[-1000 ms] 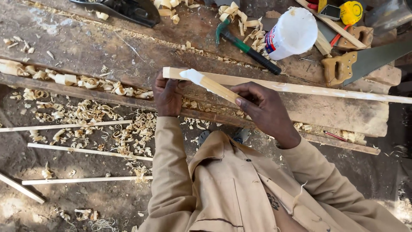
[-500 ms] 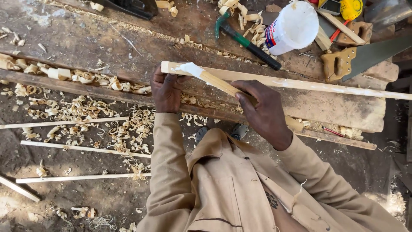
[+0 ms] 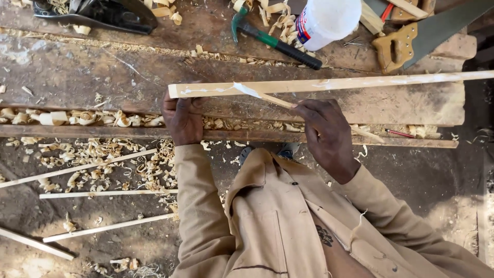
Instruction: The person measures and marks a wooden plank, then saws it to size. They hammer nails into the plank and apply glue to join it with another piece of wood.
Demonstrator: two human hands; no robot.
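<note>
Head view | left hand (image 3: 182,116) fingers clamp the left end of a long wooden strip (image 3: 360,82) lying across the table (image 3: 103,77) | right hand (image 3: 321,134) fingers grip a thin stick (image 3: 270,98), its white-smeared tip touching the strip | hammer (image 3: 272,38), white bottle (image 3: 329,18), handsaw (image 3: 411,38) far right.

Single head-worn view, looking steeply down, close over the workbench (image 3: 103,77), floor below

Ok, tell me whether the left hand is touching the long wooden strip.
Touching. The head view shows the left hand gripping the near end of the long wooden strip, fingers against its underside.
</note>
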